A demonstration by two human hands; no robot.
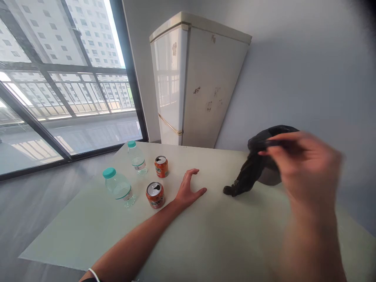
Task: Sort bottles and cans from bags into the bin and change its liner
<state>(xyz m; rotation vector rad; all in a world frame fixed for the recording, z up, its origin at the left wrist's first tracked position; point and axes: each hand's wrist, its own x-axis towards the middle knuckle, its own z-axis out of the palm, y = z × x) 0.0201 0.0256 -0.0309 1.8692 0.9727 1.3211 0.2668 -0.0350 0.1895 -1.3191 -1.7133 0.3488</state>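
My left hand [186, 192] rests on the pale table with its thumb and fingers apart, holding nothing. Just left of it stand two orange cans, a nearer one [155, 196] and a farther one [161, 167], both with opened tops. Two clear bottles with teal caps, one nearer [120, 188] and one farther [137, 158], stand upright beyond the cans. On the right, my blurred right hand [302, 160] pinches part of a black bag-like thing [249, 172], whose lower end touches the table. Behind that hand a grey object [269, 176] is partly hidden.
The white table [223, 231] has its left edge above a grey floor. Past the far edge stands a worn white refrigerator [211, 86] against the wall. Glass sliding doors [70, 78] with a balcony railing are at the left.
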